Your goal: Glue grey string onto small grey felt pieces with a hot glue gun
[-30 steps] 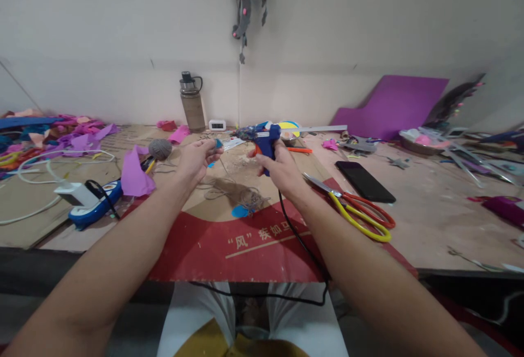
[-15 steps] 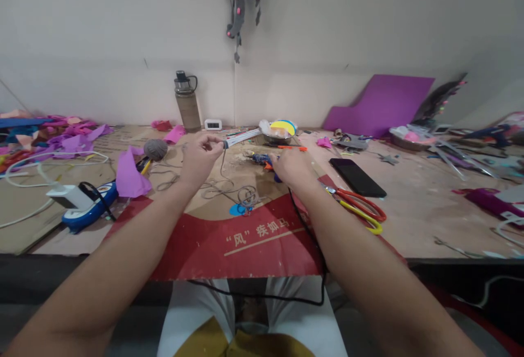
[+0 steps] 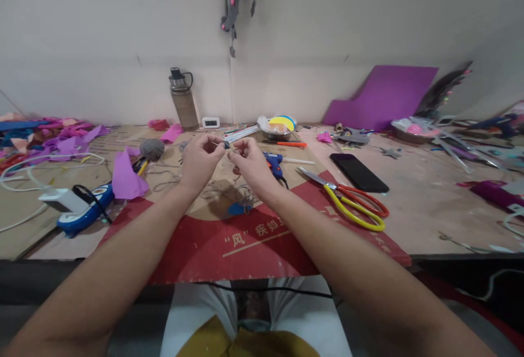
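Observation:
My left hand is closed in a pinch on a small dark grey piece, held just above the cardboard. Close beside it, my right hand pinches what looks like the grey yarn at that piece; its fingers partly hide the strand. Loose loops of grey yarn lie below the hands, by a blue oval. Just right of my right hand rests a blue glue gun with a white glue stick in its back; its front is hidden behind the hand.
Scissors with red and yellow handles and a black phone lie to the right. A ball of yarn, purple felt and a blue power strip are on the left. A bottle stands behind.
My right hand has let go of the glue gun and moved left to meet my left hand at the small grey piece. The glue gun now lies on the cardboard.

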A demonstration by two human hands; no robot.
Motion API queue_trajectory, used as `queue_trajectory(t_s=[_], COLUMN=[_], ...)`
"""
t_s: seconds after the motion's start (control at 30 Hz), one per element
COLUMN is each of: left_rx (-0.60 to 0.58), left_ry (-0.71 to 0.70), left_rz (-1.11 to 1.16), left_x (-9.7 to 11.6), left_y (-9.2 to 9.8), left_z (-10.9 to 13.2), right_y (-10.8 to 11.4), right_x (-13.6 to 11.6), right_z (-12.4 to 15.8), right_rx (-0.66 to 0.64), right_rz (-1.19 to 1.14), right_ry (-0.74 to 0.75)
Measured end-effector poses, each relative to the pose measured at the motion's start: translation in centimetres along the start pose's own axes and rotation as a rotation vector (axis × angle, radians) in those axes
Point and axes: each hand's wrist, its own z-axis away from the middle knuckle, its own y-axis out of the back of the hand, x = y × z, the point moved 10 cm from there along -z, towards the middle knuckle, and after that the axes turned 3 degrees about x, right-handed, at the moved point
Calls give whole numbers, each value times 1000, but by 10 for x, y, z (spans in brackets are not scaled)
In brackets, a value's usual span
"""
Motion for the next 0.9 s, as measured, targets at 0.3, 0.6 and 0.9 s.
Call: queue_trajectory(t_s=[0.3, 0.6, 0.9], left_rx=[-79, -98, -138], left_ry=[297, 333, 350], left_rz=[461, 508, 580], left_x=[-24, -24, -23], left_y=[-25, -28, -35], left_z=[12, 15, 18], right_y=[14, 18, 20], right_x=[-30, -28, -33], right_z=[2, 1, 2], right_rx=[116, 139, 143], right_rz=[347, 408, 411], right_ry=[263, 238, 218])
